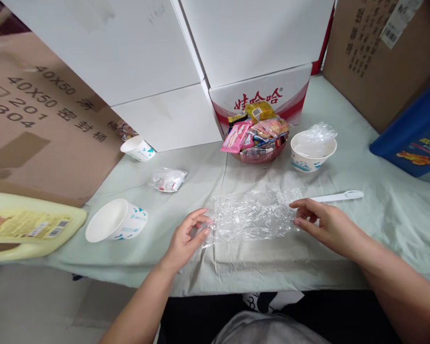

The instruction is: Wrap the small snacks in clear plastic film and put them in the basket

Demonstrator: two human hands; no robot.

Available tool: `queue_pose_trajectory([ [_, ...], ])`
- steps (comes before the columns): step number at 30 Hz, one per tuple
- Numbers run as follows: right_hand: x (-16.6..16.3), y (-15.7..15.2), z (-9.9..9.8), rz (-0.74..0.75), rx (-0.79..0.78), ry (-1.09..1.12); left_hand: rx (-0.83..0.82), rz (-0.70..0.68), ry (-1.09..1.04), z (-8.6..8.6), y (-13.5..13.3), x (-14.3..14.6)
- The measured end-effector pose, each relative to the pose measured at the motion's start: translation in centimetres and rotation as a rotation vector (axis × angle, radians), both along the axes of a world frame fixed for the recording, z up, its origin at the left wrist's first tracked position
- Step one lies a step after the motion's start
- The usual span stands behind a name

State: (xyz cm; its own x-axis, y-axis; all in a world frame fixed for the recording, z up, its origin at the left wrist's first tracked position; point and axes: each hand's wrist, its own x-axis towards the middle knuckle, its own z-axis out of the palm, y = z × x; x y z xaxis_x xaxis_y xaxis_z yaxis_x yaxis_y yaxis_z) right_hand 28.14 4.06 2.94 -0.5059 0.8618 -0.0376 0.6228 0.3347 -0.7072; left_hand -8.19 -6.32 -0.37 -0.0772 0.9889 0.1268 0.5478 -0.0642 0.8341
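A clear, crinkled plastic bag (252, 217) lies spread flat on the cloth-covered table in front of me. My left hand (188, 236) grips its left edge between thumb and curled fingers. At the opposite edge, my right hand (324, 224) has its thumb and bent fingers closed on the film, with the index fingertip resting slightly apart. Just beyond the right hand is a white plastic handled tool (338, 196), its left end hidden by hand and bag. A paper bowl (306, 164) with crumpled clear plastic (317, 138) in it stands behind.
A pink bowl (261, 155) heaped with wrapped snacks (238, 136) sits at the back. Leftward are a tipped paper bowl (131, 220), a smaller paper cup (143, 149), a small packet (169, 180) and a yellow jug (25, 227). Cartons (172, 119) and a blue container (412, 138) border the table.
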Motion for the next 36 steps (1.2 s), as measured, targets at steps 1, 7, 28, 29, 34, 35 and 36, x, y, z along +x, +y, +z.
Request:
queue_pose_trajectory([
  [1,-0.1,0.0,-0.1,0.007,0.016,0.006,-0.009,0.029,0.021,0.1,0.2,0.2],
  [7,0.6,-0.4,0.6,0.083,0.135,0.039,0.135,0.128,0.05,1.1,0.9,1.4],
  [28,-0.2,1.0,-2.3,0.076,0.197,-0.215,-0.179,0.349,0.178,0.8,4.9,1.2],
  [29,-0.3,1.0,-2.3,0.08,0.196,-0.227,-0.194,0.348,0.181,0.9,5.1,0.7],
  [34,-0.5,0.9,-2.2,0.078,0.232,-0.253,0.114,0.468,0.409,2.3,4.9,0.0],
  [35,-0.5,0.9,-2.2,0.074,0.241,-0.254,0.249,0.458,0.482,2.5,4.6,0.5],
  [36,-0.6,0.9,-2.2,0.068,0.247,-0.257,0.365,0.384,0.546,2.7,4.3,1.2],
])
